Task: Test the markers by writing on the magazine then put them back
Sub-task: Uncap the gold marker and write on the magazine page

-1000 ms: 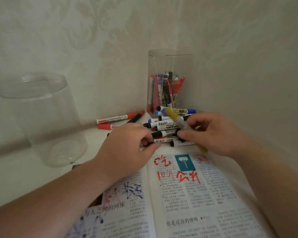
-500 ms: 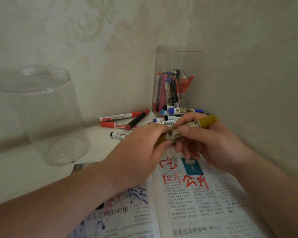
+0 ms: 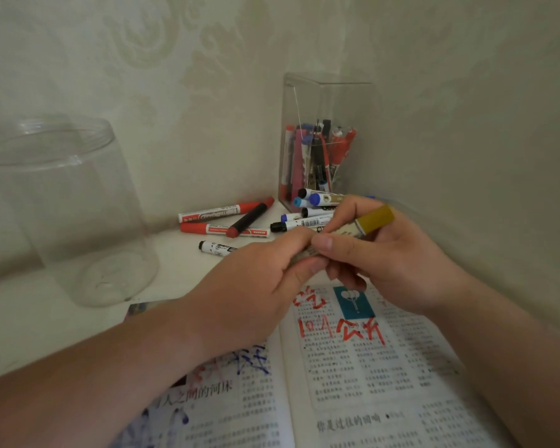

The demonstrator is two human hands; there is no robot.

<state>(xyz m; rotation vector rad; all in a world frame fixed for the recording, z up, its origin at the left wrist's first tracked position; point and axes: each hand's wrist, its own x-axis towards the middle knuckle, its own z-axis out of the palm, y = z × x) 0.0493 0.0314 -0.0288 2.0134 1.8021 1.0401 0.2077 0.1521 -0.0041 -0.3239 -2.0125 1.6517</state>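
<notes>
Both hands met over the far edge of the open magazine (image 3: 353, 367), sharing one gold-ended marker (image 3: 373, 220). The right hand (image 3: 392, 257) had its fingers and thumb curled round the marker's labelled barrel, the gold end sticking out past the knuckles, away from the magazine. The left hand (image 3: 256, 286) pinched the marker's near end between thumb and fingertips; that end was hidden by the grip. The magazine's pages carried red and blue scrawls. Just beyond the magazine lay a heap of loose markers (image 3: 307, 218), and two red markers (image 3: 214, 216) beyond its left page. Past the heap stood a square clear holder (image 3: 324, 101) with more markers upright inside. A round clear jar (image 3: 62, 205) stood beyond the magazine's left corner.
</notes>
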